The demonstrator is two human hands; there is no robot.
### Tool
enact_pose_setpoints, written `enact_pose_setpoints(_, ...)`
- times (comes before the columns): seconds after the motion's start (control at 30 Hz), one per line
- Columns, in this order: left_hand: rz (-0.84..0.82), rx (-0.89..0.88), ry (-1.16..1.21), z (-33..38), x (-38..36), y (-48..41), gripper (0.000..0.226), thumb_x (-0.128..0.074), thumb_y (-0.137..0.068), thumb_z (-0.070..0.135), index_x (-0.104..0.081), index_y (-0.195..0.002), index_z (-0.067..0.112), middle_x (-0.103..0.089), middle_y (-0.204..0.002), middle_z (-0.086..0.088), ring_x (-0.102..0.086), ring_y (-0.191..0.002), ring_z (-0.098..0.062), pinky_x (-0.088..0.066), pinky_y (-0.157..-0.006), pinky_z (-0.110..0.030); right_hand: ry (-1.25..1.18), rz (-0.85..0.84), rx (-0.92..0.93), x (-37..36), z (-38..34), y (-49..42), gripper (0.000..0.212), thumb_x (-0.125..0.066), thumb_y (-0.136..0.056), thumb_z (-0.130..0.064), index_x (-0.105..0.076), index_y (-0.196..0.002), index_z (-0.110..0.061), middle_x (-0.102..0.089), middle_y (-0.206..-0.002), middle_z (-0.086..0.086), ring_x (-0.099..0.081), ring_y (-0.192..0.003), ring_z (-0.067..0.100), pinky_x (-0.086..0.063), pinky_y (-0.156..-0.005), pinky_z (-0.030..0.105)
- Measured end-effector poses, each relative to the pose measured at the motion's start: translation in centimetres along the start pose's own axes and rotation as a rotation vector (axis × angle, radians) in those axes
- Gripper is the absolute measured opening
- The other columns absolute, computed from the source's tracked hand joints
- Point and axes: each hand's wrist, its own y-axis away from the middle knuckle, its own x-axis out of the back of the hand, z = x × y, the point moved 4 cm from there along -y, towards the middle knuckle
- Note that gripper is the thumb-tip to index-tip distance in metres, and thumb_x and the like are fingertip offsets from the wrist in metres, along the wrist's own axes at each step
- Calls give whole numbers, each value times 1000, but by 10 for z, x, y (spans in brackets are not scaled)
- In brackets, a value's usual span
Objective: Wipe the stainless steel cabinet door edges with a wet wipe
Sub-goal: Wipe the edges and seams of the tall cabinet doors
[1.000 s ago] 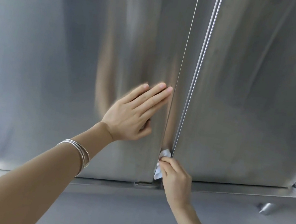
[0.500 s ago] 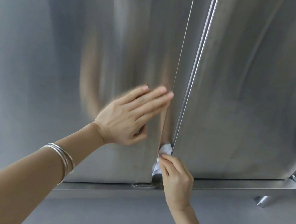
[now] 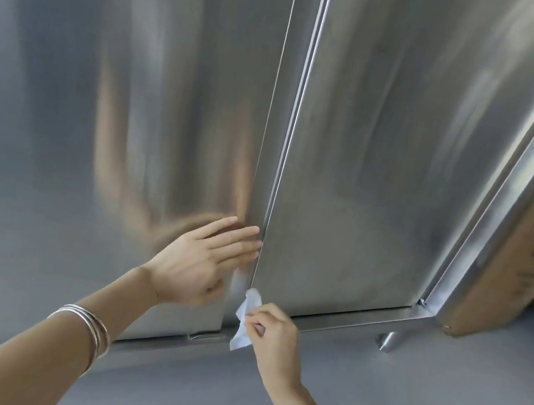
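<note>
Two stainless steel cabinet doors fill the view, the left door (image 3: 116, 110) and the right door (image 3: 385, 168), meeting at a narrow vertical seam (image 3: 279, 169). My left hand (image 3: 201, 262) lies flat with straight fingers on the left door, fingertips at the seam. Just below it, my right hand (image 3: 273, 338) pinches a crumpled white wet wipe (image 3: 245, 317) against the bottom of the right door's edge, near the lower corner. Silver bangles (image 3: 91, 328) circle my left wrist.
A steel bottom rail (image 3: 362, 317) runs under the doors above a grey floor (image 3: 403, 396). A short metal cabinet foot (image 3: 387, 340) stands at the right. A brown cardboard-wrapped object (image 3: 530, 241) leans beside the cabinet's right frame (image 3: 510, 190).
The view has shifted right and down. My right hand with the wipe has slid lower along the seam towards the bottom corner. My left hand stays flat on the left door.
</note>
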Motion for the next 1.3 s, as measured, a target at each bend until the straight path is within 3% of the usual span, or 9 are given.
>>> enact_pose_setpoints(0.17,113,-14,67,9,24,-51,56,-39,-73,21,-69,-119,11,-64,-128,-2,-55,-126,-23,-36,-112,-42,127,87,119,127,-6,-26,17,-73,-73,4,-69,-67,-12,-66,-79,-8,-57,-69,6,-37,-61,2)
enact_pose_setpoints(0.3,171,-98,50,21,42,-106,57,-38,-74,24,-69,-120,11,-64,-127,-5,-56,-125,-25,-40,-108,-46,281,228,135,211,5,-45,14,-75,-74,-1,-69,-70,-14,-66,-84,-10,-62,-76,9,-44,-62,19)
enact_pose_setpoints(0.43,236,-97,-22,30,48,-169,57,-39,-77,26,-64,-126,8,-60,-133,-10,-51,-129,-28,-32,-114,-46,298,390,135,274,39,-68,13,-76,-74,0,-70,-74,-11,-68,-89,-9,-62,-83,10,-48,-70,23)
enact_pose_setpoints(0.57,216,-61,-84,43,46,-256,58,-67,-72,26,-63,-127,7,-58,-136,-10,-50,-131,-27,-37,-110,-50,275,515,109,330,93,-117,11,-74,-75,2,-70,-79,-8,-69,-92,-4,-63,-87,20,-53,-71,40)
enact_pose_setpoints(0.73,228,-10,-223,51,57,-388,59,-65,-78,30,-58,-133,8,-52,-142,-8,-43,-136,-25,-32,-113,-47,244,528,193,395,139,-193,10,-72,-76,3,-70,-81,-6,-69,-93,-3,-62,-89,21,-50,-73,32)
enact_pose_setpoints(0.93,268,227,-353,47,75,-519,71,-50,-88,47,-42,-144,4,-36,-154,-11,-26,-145,-27,-21,-118,-51,183,590,425,460,178,-278,12,-75,-74,2,-72,-83,-5,-70,-91,-2,-61,-86,15,-48,-75,22)
enact_pose_setpoints(1.0,283,329,-375,40,80,-541,75,-49,-86,51,-45,-142,1,-39,-152,-12,-31,-143,-28,-26,-115,-54,128,607,478,474,184,-301,11,-74,-74,2,-72,-83,-5,-70,-89,0,-62,-84,16,-48,-74,22)
enact_pose_setpoints(1.13,239,360,-569,27,76,-548,78,-27,-92,57,-29,-150,5,-23,-159,-7,-21,-147,-26,-19,-119,-52,63,599,614,488,188,-334,10,-74,-75,-1,-73,-85,-4,-71,-89,4,-63,-83,21,-48,-74,26)
enact_pose_setpoints(1.3,283,350,-598,25,76,-545,70,-32,-94,49,-26,-152,9,-24,-159,-4,-23,-146,-23,-21,-118,-50,25,587,668,487,193,-351,10,-74,-75,-1,-72,-84,-5,-71,-89,3,-63,-81,21,-45,-73,21)
